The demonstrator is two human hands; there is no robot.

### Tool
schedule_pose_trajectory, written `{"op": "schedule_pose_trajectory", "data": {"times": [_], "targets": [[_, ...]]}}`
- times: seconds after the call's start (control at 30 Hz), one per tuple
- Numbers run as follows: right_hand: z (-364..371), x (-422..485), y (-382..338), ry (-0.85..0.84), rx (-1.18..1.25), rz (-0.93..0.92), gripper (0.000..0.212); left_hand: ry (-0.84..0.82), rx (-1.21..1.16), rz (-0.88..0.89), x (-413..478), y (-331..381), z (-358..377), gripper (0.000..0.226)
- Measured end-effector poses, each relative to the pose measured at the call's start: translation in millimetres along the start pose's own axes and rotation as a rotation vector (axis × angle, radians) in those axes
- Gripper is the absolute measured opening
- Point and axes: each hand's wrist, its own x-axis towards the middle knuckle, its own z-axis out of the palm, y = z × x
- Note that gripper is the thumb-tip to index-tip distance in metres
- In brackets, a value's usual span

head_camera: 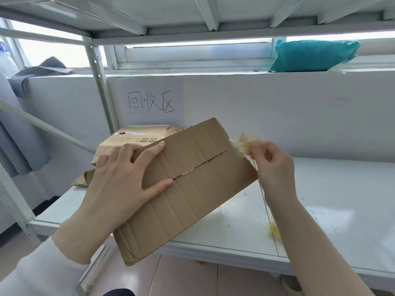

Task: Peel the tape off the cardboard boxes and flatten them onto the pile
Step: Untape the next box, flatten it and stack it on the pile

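A brown cardboard box (192, 189) is held tilted above the front of the white shelf (320, 199), its two flaps meeting at a slit that gapes slightly. My left hand (126, 178) grips the box's left end, with the fingers spread over the top. Just off the box's right corner, my right hand (271, 165) pinches a crumpled wad of clear yellowish tape (244, 143), and a thin strip trails down from it to a tape clump (273, 229) on the shelf. Behind the box lies the pile of flattened cardboard (128, 142).
A paper sign with handwritten characters (152, 102) is stuck to the white back wall. A teal bag (312, 55) and grey cloth (36, 71) sit on the window ledge. Metal rack posts (100, 82) stand at left, with another shelf overhead and tiled floor below.
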Motion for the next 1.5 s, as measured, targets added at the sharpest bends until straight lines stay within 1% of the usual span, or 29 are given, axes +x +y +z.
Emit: {"op": "schedule_pose_trajectory", "data": {"times": [0.03,0.07,0.1,0.17,0.23,0.3,0.33,0.4,0.47,0.5,0.57,0.6,0.63,0.67,0.7,0.73,0.77,0.8,0.83,0.93,1.0,1.1,1.23,1.3,1.33,1.37,1.4,1.43,1.5], "targets": [[-4,4,0,-0.039,0.185,0.195,0.013,0.002,-0.015,-0.004,-1,-1,0,0.073],[-7,7,0,-0.070,0.301,0.323,0.017,0.004,-0.031,-0.007,-2,-1,1,0.073],[-9,9,0,-0.096,0.362,0.396,0.024,0.008,-0.042,-0.007,-3,-2,1,0.073],[-12,11,0,-0.117,0.412,0.439,0.033,0.016,-0.050,-0.002,-4,-3,1,0.073],[-12,12,2,-0.129,0.366,0.435,0.031,0.021,-0.051,0.000,-4,-3,1,0.074],[-13,11,-1,-0.101,0.246,0.354,0.009,0.033,-0.053,0.009,-5,-3,2,0.076],[-13,9,-3,-0.074,0.225,0.303,0.009,0.041,-0.064,0.012,-5,-3,2,0.076],[-13,5,-9,-0.052,0.315,0.220,0.026,0.068,-0.118,0.007,-6,0,3,0.073],[-15,1,-19,-0.117,0.430,0.170,0.043,0.116,-0.195,-0.004,-7,4,4,0.071],[-16,0,-24,-0.157,0.474,0.148,0.047,0.149,-0.232,-0.011,-8,7,6,0.070],[-21,2,-31,-0.253,0.495,0.098,0.047,0.212,-0.310,-0.036,-11,13,14,0.068],[-22,3,-33,-0.294,0.469,0.074,0.051,0.243,-0.359,-0.056,-13,17,21,0.068],[-24,5,-37,-0.332,0.385,0.026,0.058,0.272,-0.418,-0.080,-16,21,29,0.068],[-24,7,-42,-0.363,0.249,-0.057,0.060,0.296,-0.486,-0.106,-18,26,39,0.068],[-23,8,-46,-0.352,0.077,-0.148,0.052,0.310,-0.554,-0.134,-21,32,50,0.068],[-21,10,-45,-0.316,-0.091,-0.234,0.039,0.309,-0.617,-0.161,-24,38,62,0.068],[-18,13,-45,-0.290,-0.204,-0.284,0.028,0.289,-0.671,-0.186,-27,42,73,0.068],[-15,15,-42,-0.286,-0.282,-0.310,0.023,0.251,-0.710,-0.200,-30,46,85,0.069],[-11,16,-38,-0.304,-0.352,-0.331,0.023,0.203,-0.730,-0.189,-32,48,95,0.071],[-2,18,-22,-0.417,-0.531,-0.440,0.034,0.083,-0.754,-0.058,-25,58,108,0.077],[3,18,-20,-0.490,-0.595,-0.465,0.040,0.102,-0.784,-0.003,-3,68,97,0.074],[9,21,-26,-0.569,-0.632,-0.404,0.037,0.211,-0.739,0.033,39,74,73,0.058],[3,30,-27,-0.570,-0.372,-0.113,0.036,0.225,-0.662,0.139,53,68,73,0.048],[-1,35,-24,-0.525,-0.259,-0.007,0.026,0.242,-0.651,0.151,46,67,77,0.045],[-1,36,-24,-0.495,-0.208,0.034,0.037,0.249,-0.648,0.148,44,67,78,0.045],[0,37,-22,-0.454,-0.175,0.051,0.054,0.253,-0.647,0.144,43,67,79,0.044],[3,37,-20,-0.417,-0.166,0.039,0.066,0.254,-0.648,0.140,42,68,79,0.044],[5,36,-20,-0.376,-0.157,0.024,0.072,0.253,-0.649,0.135,42,69,79,0.044],[8,35,-22,-0.324,-0.098,0.022,0.076,0.240,-0.653,0.125,41,68,78,0.045]]}}
